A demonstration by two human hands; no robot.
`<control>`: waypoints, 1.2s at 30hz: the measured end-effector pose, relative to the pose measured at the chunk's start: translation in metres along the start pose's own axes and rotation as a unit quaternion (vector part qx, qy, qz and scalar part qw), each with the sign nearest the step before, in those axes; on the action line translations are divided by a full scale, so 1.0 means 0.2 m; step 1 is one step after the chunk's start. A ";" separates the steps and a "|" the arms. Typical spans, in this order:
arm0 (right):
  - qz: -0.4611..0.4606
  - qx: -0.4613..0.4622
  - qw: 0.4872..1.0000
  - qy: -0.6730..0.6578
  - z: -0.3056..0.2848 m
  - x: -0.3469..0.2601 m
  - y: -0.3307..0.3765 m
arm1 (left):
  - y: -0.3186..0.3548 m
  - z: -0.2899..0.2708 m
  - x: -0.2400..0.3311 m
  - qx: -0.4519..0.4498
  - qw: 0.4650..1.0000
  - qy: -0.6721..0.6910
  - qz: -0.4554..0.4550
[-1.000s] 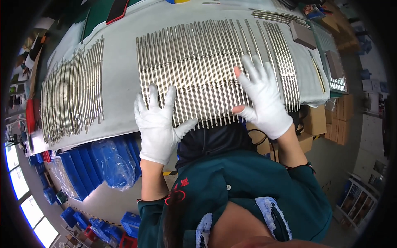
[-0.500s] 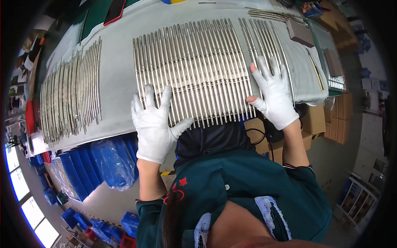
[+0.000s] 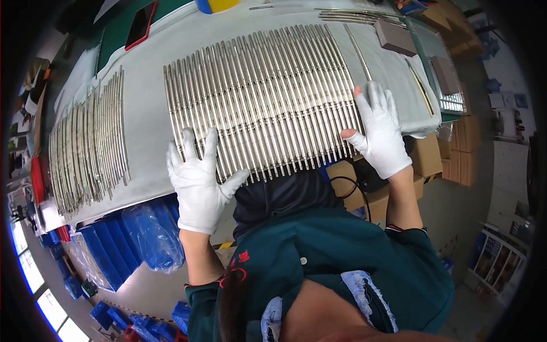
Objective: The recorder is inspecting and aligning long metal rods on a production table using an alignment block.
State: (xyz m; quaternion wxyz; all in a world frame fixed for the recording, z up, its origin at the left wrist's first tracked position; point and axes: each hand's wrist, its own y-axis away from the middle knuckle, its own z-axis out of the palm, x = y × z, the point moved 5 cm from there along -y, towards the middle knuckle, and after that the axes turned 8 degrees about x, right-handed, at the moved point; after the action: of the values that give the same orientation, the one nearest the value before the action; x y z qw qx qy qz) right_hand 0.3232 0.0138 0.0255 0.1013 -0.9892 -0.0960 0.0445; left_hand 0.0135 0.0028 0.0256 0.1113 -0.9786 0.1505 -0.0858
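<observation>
A wide row of slim silver metal rods (image 3: 268, 94) lies side by side on the white-covered table, each rod with ringed collars along its length. My left hand (image 3: 199, 188), in a white glove, rests flat with fingers spread over the near left end of the row. At the right end, my right hand (image 3: 383, 139) lies against the outermost rods, fingers stretched. Its glove leaves the thumb tip and one fingertip bare. A single rod (image 3: 358, 51) stands apart from the row, its near end hidden under the right fingers.
Another bundle of rods (image 3: 94, 142) lies at the left, with uneven ends. Far right are loose rods (image 3: 359, 17), a grey block (image 3: 394, 37) and a thin pointed rod (image 3: 420, 88). A red-edged phone (image 3: 140, 25) lies far left. Blue bins (image 3: 111, 245) stand below the table's left edge.
Several rods that lay separately under my right hand now adjoin the main row, leaving one apart. The view has shifted slightly, and both hands stay flat at the row's ends.
</observation>
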 end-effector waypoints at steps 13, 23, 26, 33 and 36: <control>-0.132 0.004 0.986 -0.097 0.02 -0.19 0.00 | 0.00 0.00 0.00 0.005 1.000 -0.020 0.016; -0.162 -0.026 0.981 -0.102 0.01 -0.18 0.00 | 0.00 0.01 0.00 -0.002 0.999 -0.028 0.015; -0.147 -0.041 0.985 -0.076 0.01 -0.13 0.01 | 0.00 0.01 -0.01 -0.001 1.000 -0.026 0.015; -0.108 -0.041 0.991 -0.073 0.02 -0.01 0.04 | 0.00 0.01 -0.01 0.001 1.000 -0.018 0.017; -0.114 -0.034 0.990 -0.079 0.02 -0.04 0.04 | 0.00 0.00 0.00 -0.002 1.000 -0.018 0.012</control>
State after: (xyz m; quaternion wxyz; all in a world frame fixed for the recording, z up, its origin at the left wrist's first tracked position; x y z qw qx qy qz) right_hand 0.3164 0.0054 0.0210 0.0639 -0.9681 -0.2175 0.1069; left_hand 0.0127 0.0029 0.0254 0.1131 -0.9784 0.1599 -0.0668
